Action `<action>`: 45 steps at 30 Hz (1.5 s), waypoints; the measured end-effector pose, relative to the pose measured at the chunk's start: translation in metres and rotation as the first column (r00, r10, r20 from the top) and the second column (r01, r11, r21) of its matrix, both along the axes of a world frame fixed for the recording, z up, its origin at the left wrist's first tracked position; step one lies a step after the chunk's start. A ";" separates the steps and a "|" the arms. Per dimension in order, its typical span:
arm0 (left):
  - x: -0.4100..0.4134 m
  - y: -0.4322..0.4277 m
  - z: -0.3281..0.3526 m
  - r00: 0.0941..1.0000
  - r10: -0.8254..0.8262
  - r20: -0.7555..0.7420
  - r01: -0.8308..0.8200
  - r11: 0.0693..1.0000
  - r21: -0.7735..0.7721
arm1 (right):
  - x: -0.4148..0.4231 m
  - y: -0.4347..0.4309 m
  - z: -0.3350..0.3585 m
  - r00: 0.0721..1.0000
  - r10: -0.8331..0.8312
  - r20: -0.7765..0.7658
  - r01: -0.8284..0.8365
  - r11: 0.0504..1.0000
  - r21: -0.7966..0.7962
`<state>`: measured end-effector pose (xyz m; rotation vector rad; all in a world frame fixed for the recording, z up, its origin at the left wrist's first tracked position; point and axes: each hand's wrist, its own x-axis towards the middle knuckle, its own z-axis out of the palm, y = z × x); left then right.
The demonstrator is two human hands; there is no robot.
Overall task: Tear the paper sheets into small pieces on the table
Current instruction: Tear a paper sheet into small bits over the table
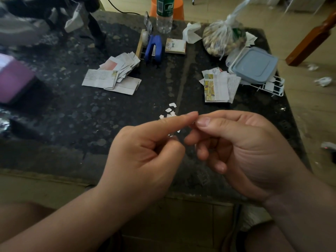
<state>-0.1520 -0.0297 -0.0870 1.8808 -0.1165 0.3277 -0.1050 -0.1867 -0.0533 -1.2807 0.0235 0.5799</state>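
Meeting above torn pieces point(171, 110), left hand point(145, 151) forefinger straight, right hand point(241, 148) pinching tiny scrap point(193, 122)

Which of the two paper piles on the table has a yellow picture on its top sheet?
The right pile, beside the blue-lidded container; the left pile shows a pink patch instead.

Unreadable print on paper sheets point(99, 78), bottle point(164, 13)

The desk point(72, 115) is black with grey speckles; the scraps point(171, 108) white; the left paper stack point(109, 77) white with a pink patch; the right paper stack point(216, 88) shows yellow pictures; the stapler point(154, 48) blue; the bottle label point(164, 6) green; the stool point(179, 8) orange.
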 end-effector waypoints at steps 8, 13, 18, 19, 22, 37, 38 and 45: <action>0.000 0.001 -0.002 0.999 -0.006 0.052 0.003 0.999 0.053 | 0.001 -0.001 -0.001 1.000 0.018 0.025 -0.018 1.000 0.021; 0.000 0.001 -0.004 0.998 -0.002 0.061 -0.003 0.998 0.069 | 0.002 -0.001 0.000 1.000 0.015 0.018 -0.015 1.000 0.001; -0.001 0.002 -0.003 0.996 -0.014 0.083 0.003 0.992 0.127 | 0.002 -0.002 0.000 0.999 0.032 0.029 -0.031 0.999 -0.036; -0.001 0.001 -0.002 0.996 -0.023 0.090 0.010 0.990 0.141 | 0.003 -0.003 0.001 0.999 0.036 0.032 -0.035 0.998 -0.049; -0.001 0.001 -0.001 0.995 -0.035 0.090 0.019 0.986 0.166 | 0.004 -0.004 0.001 0.998 0.051 0.039 -0.048 0.996 -0.077; -0.004 -0.008 -0.004 0.994 -0.047 -0.096 0.029 0.982 -0.187 | 0.001 0.003 -0.010 0.996 -0.043 0.074 0.047 0.998 -0.053; -0.003 -0.009 -0.004 0.985 -0.079 -0.152 0.028 0.949 -0.315 | 0.000 0.003 -0.011 0.996 -0.050 0.080 0.054 0.998 -0.045; -0.002 -0.016 -0.004 0.917 -0.294 -0.269 -0.013 0.653 -0.757 | -0.004 0.004 -0.011 0.987 -0.085 0.137 0.088 0.996 -0.018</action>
